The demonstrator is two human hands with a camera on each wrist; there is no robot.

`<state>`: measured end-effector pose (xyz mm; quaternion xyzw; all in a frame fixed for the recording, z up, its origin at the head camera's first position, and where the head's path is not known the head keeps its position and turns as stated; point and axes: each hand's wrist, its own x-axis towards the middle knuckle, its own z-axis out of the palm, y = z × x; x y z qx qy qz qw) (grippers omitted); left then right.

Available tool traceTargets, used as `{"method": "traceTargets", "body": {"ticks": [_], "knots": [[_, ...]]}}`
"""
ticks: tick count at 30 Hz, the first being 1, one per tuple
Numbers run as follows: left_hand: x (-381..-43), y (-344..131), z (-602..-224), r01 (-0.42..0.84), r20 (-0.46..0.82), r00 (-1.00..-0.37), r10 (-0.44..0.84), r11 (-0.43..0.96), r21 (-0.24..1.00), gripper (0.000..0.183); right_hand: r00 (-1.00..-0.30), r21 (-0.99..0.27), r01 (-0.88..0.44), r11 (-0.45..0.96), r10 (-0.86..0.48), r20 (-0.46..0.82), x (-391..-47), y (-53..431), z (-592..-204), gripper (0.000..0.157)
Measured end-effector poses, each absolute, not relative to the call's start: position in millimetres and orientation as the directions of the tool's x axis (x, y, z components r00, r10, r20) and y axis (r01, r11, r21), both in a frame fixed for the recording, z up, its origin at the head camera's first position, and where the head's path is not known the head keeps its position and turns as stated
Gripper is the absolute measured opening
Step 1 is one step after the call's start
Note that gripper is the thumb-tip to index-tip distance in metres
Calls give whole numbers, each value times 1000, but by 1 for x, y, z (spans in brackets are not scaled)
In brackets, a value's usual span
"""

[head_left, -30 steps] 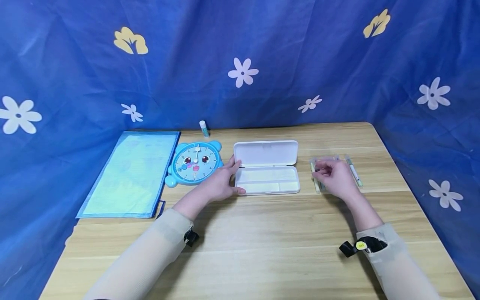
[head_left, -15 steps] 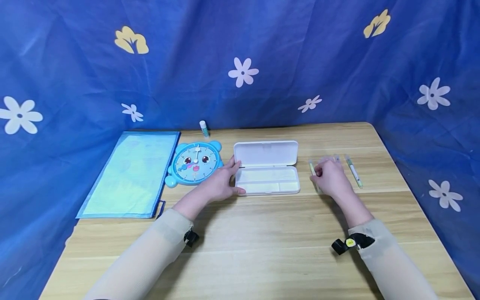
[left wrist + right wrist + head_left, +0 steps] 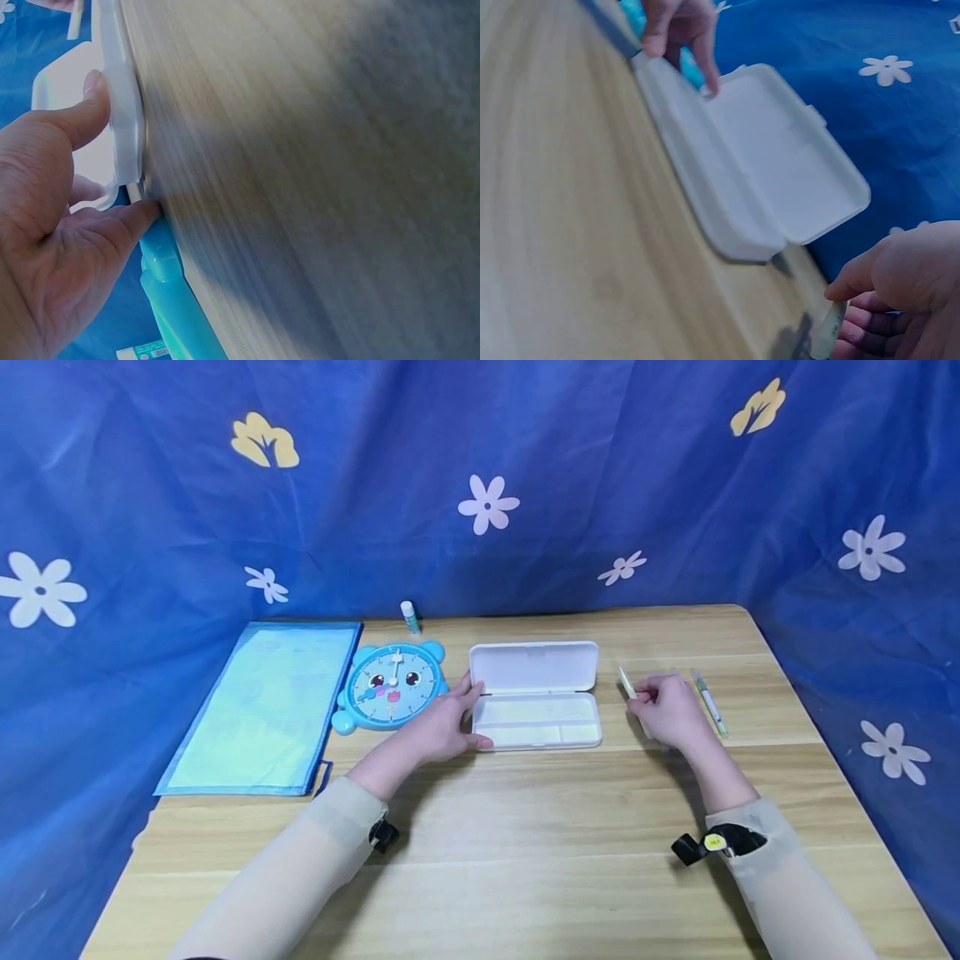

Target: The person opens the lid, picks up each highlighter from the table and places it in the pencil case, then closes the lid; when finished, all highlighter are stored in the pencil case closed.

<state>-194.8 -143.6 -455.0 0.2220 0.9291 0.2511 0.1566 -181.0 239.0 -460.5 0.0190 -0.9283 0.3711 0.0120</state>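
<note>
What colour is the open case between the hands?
The case is white; it shows best in the head view.

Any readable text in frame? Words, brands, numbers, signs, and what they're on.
Nothing reads reliably.
Clock: dial markings, too small.
Glue stick: label print and barcode, too small.
Yellow wrist tag: dark marks, blurred.
Held pen: faint marks, blurred.
Case: none visible.
</note>
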Motion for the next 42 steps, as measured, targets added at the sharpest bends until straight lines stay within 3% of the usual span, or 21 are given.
{"method": "traceTargets", "body": {"ticks": [18,28,42], "knots": [[-193,-144,-455,345,-168,-852,496,773,532,108,-973,-736,-228,637,-129,190,-186,225,-410,21],[-194,-144,-455,349,-166,-853,496,776,525,108,-939,-720,-345,602,-217,269,-195,203,-407,19],[-194,-144,-456,348,-165,-855,491,781,518,108,-889,-716,-438,543,-382,254,-205,167,-421,18]]}}
